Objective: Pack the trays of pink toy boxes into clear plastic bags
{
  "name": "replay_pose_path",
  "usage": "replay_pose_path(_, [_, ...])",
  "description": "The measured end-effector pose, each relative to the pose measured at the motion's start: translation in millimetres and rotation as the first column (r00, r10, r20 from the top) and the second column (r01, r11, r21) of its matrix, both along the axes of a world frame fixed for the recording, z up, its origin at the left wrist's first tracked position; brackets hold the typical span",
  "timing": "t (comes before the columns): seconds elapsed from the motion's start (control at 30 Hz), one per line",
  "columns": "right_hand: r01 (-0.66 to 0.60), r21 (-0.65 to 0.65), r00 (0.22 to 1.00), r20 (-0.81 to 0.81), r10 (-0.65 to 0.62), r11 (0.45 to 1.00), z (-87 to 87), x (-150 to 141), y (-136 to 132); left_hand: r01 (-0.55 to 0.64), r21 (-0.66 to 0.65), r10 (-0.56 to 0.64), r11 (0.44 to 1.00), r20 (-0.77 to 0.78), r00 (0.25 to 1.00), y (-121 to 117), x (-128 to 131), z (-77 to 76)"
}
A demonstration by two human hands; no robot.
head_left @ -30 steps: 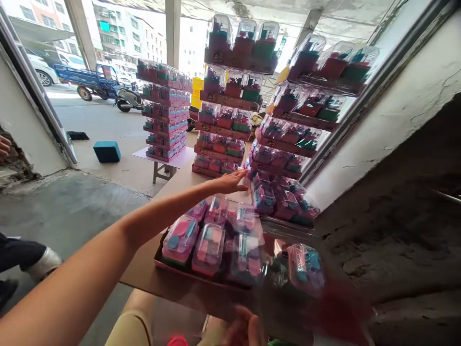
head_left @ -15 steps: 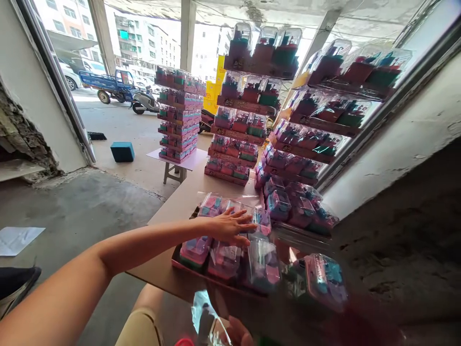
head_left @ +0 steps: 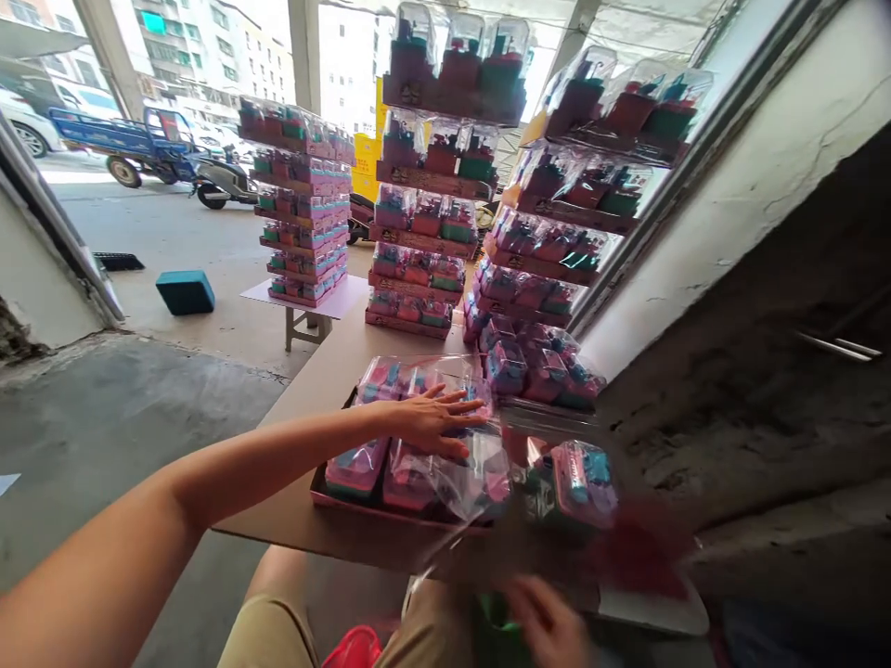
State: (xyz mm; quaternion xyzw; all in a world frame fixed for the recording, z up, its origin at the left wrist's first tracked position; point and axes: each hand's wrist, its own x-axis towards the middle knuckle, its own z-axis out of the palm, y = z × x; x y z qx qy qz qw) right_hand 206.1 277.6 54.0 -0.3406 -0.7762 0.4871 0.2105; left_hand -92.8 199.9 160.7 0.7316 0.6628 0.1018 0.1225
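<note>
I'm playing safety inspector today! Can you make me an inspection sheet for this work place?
Surface: brown tabletop, tray near its front edge.
Job's things: clear-lidded boxes in the tray, clear film over them.
Clutter: another box right of the tray.
Grips: left grip open, spread over the film; right grip low in front, blurred.
Cables: nothing seen around the tray.
Surroundings: stacked trays behind, blue block on the floor, blue cart outside.

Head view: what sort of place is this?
Probably a workshop or storeroom opening onto a street: a tray of clear-lidded boxes on a table, stacks of similar trays behind, and a blue cargo vehicle outside.
</note>
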Motion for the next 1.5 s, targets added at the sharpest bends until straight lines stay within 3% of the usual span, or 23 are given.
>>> replay_pose_path(0.03, [0.139,0.046,0.990,0.007,-0.140,0.989,19.7,2,20,0.001,-0.009,-0.002,1.000,-0.009,1.000,0,0,0.2])
replay_pose_path(0.07, [0.325,0.163,0.946,-0.043,-0.322,0.932,39.5,1,38,0.003,-0.016,-0.003,1.000,-0.017,1.000,0,0,0.7])
replay_pose_path(0.1, [0.460,0.305,0.887,-0.122,-0.445,0.834,57.7,-3,54,0.004,-0.025,-0.005,1.000,-0.024,1.000,1,0,1.5])
replay_pose_path(0.17, [0.510,0.549,0.847,-0.183,-0.500,0.663,82.9,-20,77,0.002,-0.041,-0.004,0.999,-0.039,0.999,1,2,3.5])
replay_pose_path(0.2, [0.440,0.636,0.861,-0.098,-0.499,0.633,88.6,-31,84,0.000,-0.046,-0.002,0.999,-0.045,0.999,1,3,4.4])
replay_pose_path(0.3, [0.181,0.729,0.823,0.255,-0.507,0.660,83.3,-62,96,-0.008,-0.052,0.005,0.999,-0.052,0.999,2,7,4.6])
replay_pose_path(0.37, [0.117,0.729,0.780,0.352,-0.517,0.674,75.1,-71,103,-0.015,-0.041,0.013,0.999,-0.049,0.999,2,7,2.3])
replay_pose_path(0.43, [0.142,0.721,0.788,0.332,-0.518,0.678,76.3,-72,114,-0.019,-0.024,0.018,1.000,-0.043,0.999,2,7,-0.9])
replay_pose_path(0.53, [0.230,0.716,0.873,0.147,-0.465,0.659,104.3,-74,133,-0.015,-0.008,0.015,1.000,-0.038,0.999,2,6,-3.3])
replay_pose_path(0.63, [0.253,0.714,0.960,-0.101,-0.261,0.653,150.3,-95,143,-0.021,0.014,0.022,1.000,-0.068,0.997,0,9,-0.5])
replay_pose_path(0.7, [0.132,0.683,0.990,-0.125,-0.063,0.719,178.7,-120,141,-0.021,0.040,0.025,0.999,-0.108,0.994,-1,12,2.9])
replay_pose_path(0.77, [-0.073,0.642,0.989,-0.053,0.139,0.763,199.1,-149,134,0.002,0.071,0.008,0.997,-0.147,0.989,-3,14,5.2])
replay_pose_path(0.83, [-0.295,0.598,0.941,0.044,0.337,0.746,210.0,-178,125,0.034,0.102,-0.017,0.994,-0.169,0.986,-3,16,4.9])
replay_pose_path(0.9, [-0.473,0.554,0.859,0.120,0.497,0.685,212.9,-203,116,0.050,0.127,-0.028,0.991,-0.170,0.985,-4,16,2.2])
replay_pose_path(0.97, [-0.587,0.504,0.788,0.179,0.589,0.634,211.6,-222,111,0.048,0.138,-0.025,0.989,-0.160,0.987,-5,17,-1.1])
replay_pose_path(1.03, [-0.653,0.427,0.746,0.220,0.629,0.625,209.8,-233,109,0.051,0.140,-0.031,0.989,-0.140,0.990,-8,18,-3.1])
replay_pose_path(1.13, [-0.699,0.314,0.714,0.254,0.653,0.642,210.8,-238,110,0.040,0.133,-0.027,0.990,-0.094,0.995,-15,22,-3.0])
replay_pose_path(1.33, [-0.767,0.279,0.642,0.314,0.700,0.578,221.0,-233,111,0.001,0.166,-0.007,0.986,0.032,0.999,-26,39,1.4])
replay_pose_path(1.43, [-0.666,0.409,0.737,0.230,0.636,0.624,220.3,-224,106,0.020,0.145,-0.033,0.989,0.087,0.996,-42,50,6.7])
replay_pose_path(1.5, [-0.466,0.510,0.851,0.035,0.524,0.723,210.1,-209,98,0.027,0.163,-0.046,0.986,0.114,0.992,-62,58,8.1])
